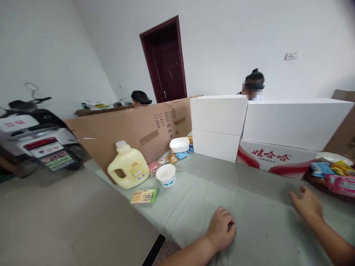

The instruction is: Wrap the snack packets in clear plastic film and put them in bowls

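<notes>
My left hand (222, 229) rests on the greenish tablecloth (249, 229) near the front edge, its fingers curled closed. A small dark spot shows between thumb and fingers; I cannot tell whether it is an object or shadow. Over the cloth at the right is my right hand (308, 206), slightly blurred, with thumb and fingers apart and nothing visible in it. It is nearest to a dark tray (313, 181) of packaged snacks, including a pink packet (342, 183) and a blue packet (321, 169). A white dish (337, 158) lies behind these packets.
White boxes (219, 114) and a printed carton (274, 159) stand across the table. At the left are a yellow jug (129, 168), paper bowl (166, 175), white plastic bowl (179, 144) and snack packet (143, 196). Behind a cardboard panel (124, 129) two people are partly visible.
</notes>
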Action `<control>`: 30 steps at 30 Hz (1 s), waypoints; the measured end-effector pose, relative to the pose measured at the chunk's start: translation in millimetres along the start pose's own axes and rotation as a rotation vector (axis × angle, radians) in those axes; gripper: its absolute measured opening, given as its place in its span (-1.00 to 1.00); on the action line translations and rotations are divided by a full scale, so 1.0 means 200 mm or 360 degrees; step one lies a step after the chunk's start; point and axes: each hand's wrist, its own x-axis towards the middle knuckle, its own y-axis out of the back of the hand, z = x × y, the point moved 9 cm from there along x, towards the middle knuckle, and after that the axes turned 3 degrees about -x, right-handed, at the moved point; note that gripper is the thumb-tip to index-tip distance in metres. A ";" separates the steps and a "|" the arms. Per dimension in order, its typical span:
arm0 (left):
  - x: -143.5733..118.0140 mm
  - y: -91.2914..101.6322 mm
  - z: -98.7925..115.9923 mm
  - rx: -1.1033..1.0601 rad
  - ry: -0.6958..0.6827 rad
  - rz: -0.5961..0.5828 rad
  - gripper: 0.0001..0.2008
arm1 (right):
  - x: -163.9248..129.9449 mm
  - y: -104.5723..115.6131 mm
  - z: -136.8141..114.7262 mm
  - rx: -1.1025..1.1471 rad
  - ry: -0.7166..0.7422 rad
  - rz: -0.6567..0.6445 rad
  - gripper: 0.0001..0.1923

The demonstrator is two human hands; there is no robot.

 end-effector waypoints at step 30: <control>0.96 1.39 -0.94 0.1054 0.1061 0.0076 -0.66 | -0.86 -0.28 -1.18 0.0124 0.0726 -0.0749 -0.50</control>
